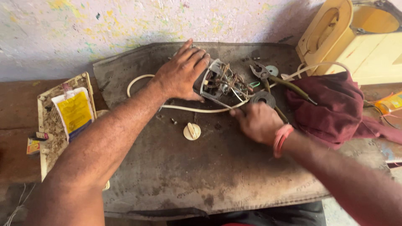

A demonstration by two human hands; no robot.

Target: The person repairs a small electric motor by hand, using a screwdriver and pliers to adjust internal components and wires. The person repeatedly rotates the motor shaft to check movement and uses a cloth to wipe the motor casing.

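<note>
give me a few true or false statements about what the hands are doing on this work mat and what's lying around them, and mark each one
1. The left hand rests on the opened electrical unit. True.
2. The right hand wears a green wristband. False: the band is pink-red.
3. A round cream knob lies on the dark mat. True.
4. The maroon cloth lies left of the left hand. False: it lies to the right.
5. Pliers lie beyond the right hand. True.

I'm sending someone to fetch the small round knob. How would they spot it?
Start at the dark worn mat covering the table. Below the white cord, between the two forearms, lies the knob. It is a pale cream disc with a raised bar, unlike the tiny dark screws nearby.
</note>
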